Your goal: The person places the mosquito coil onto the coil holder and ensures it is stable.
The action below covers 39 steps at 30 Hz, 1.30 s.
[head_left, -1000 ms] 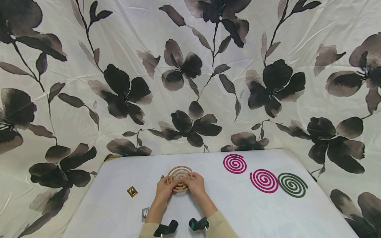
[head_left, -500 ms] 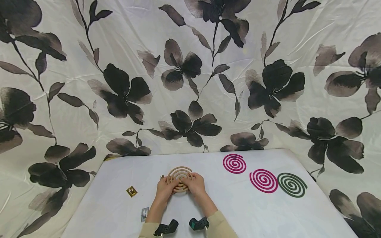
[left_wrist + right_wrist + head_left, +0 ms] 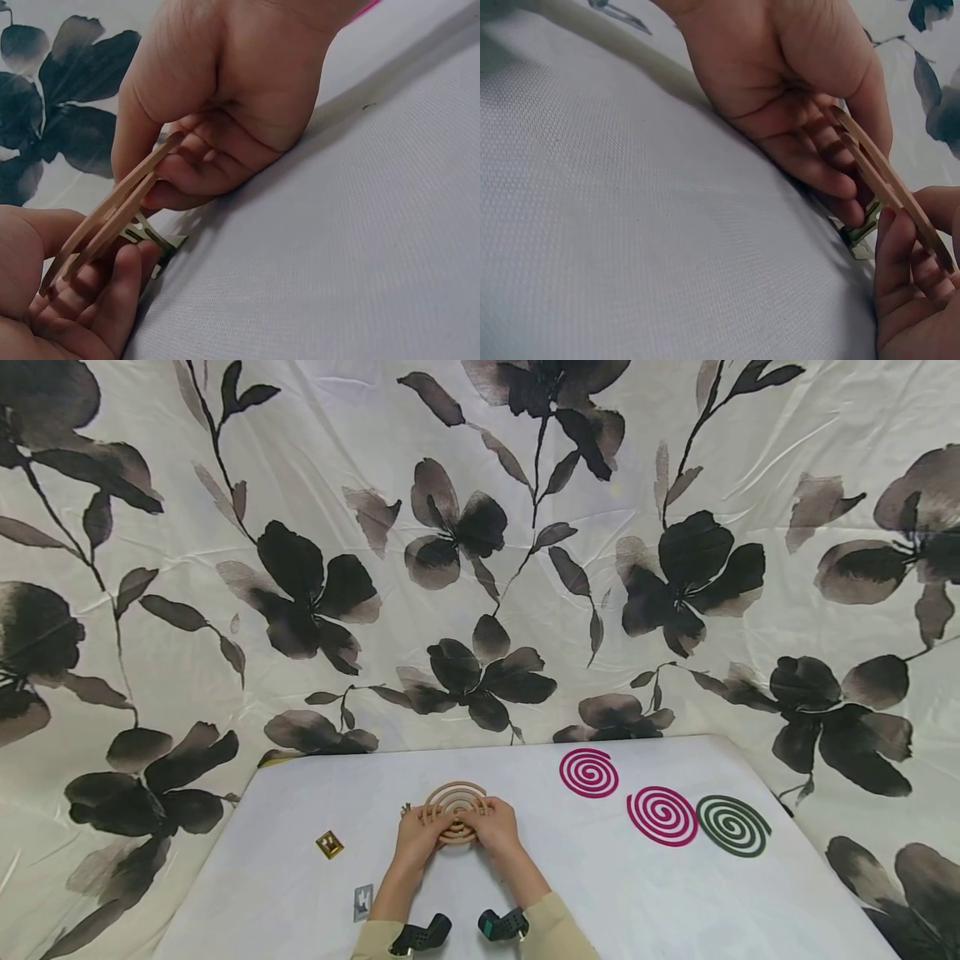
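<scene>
A tan mosquito coil (image 3: pixel 455 783) is held between both hands above the white table; both wrist views show it edge-on and tilted, as two close layers. My left hand (image 3: pixel 417 838) grips its left side, thumb on top and fingers beneath. On the other side my right hand (image 3: pixel 495 823) pinches it, the thumbs close together near the middle. Under the coil, a small green-gold metal piece (image 3: pixel 155 241) appears by the fingertips in the left wrist view; whether it touches the coil is unclear. A small gold piece (image 3: pixel 406 808) peeks out beside the left hand, mostly hidden.
Two pink coils (image 3: pixel 588 773) and a green coil (image 3: pixel 733 826) lie to the right; one pink coil touches the green one. On the left are a gold square stand (image 3: pixel 329 844) and a grey metal plate (image 3: pixel 363 902). A floral cloth (image 3: pixel 465 610) hangs behind the table.
The hands and the coil hold nearly the same pose throughout. The view shifts very slightly; the things on the table stay put.
</scene>
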Each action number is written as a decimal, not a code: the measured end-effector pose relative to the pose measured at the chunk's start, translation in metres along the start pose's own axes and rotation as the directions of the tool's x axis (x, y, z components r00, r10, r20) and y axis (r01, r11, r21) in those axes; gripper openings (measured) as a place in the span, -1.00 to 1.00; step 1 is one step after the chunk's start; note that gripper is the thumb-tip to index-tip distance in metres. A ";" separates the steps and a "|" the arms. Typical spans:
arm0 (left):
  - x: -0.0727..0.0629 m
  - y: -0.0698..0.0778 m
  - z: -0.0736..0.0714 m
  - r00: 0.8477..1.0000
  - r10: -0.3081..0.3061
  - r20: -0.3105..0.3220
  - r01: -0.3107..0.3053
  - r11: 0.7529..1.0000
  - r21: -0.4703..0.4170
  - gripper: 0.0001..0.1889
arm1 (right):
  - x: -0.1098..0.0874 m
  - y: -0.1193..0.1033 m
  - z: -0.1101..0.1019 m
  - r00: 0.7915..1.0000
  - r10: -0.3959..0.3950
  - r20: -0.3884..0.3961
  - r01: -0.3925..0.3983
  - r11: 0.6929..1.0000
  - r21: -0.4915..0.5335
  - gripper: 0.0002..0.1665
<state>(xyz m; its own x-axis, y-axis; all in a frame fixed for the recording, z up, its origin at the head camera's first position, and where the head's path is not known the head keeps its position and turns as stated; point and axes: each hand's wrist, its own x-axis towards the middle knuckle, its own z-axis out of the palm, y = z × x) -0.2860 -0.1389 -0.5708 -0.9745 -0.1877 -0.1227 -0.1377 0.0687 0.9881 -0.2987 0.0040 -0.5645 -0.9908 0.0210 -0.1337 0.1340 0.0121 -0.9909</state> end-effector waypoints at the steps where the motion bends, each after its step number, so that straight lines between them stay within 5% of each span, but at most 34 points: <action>1: 0.000 -0.001 0.000 1.000 0.000 -0.002 0.000 1.000 0.000 -0.60 | 0.000 0.000 0.000 1.000 -0.001 0.000 0.001 1.000 -0.002 -0.62; 39: 0.000 -0.002 -0.001 1.000 0.007 0.008 -0.007 0.998 0.067 -0.38 | 0.000 0.003 -0.002 1.000 -0.006 -0.006 0.006 0.999 -0.032 -0.69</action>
<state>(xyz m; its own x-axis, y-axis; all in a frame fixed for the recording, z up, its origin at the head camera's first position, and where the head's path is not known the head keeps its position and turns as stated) -0.2852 -0.1401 -0.5721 -0.9767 -0.1799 -0.1169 -0.1423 0.1353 0.9805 -0.2987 0.0057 -0.5672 -0.9914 0.0268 -0.1280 0.1291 0.0443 -0.9906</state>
